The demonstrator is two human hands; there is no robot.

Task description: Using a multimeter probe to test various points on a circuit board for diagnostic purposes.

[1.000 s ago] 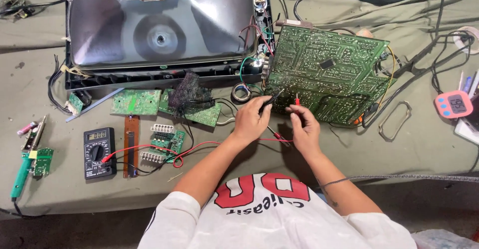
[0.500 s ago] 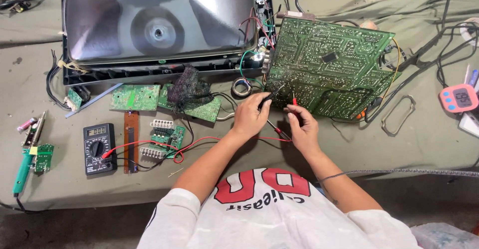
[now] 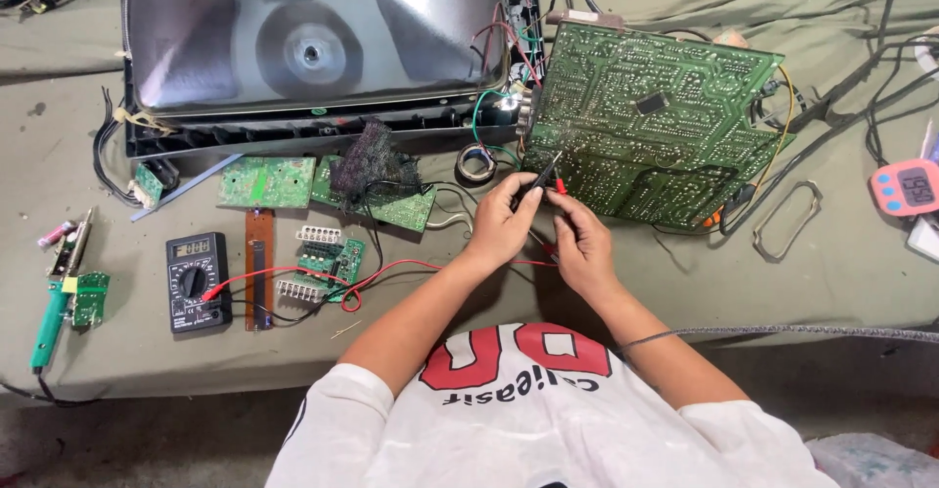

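head: both hands (image 3: 543, 229) hold probes (image 3: 546, 177) on circuit board (image 3: 655, 121).

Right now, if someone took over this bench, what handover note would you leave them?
Left hand: holds the black probe, tip on the big green board.
Right hand: holds the red probe beside it.
Meter lies at left, on, red lead running to the hands.
Done: board flipped solder side up, probes placed.
Left: I cannot read the meter's display from here.
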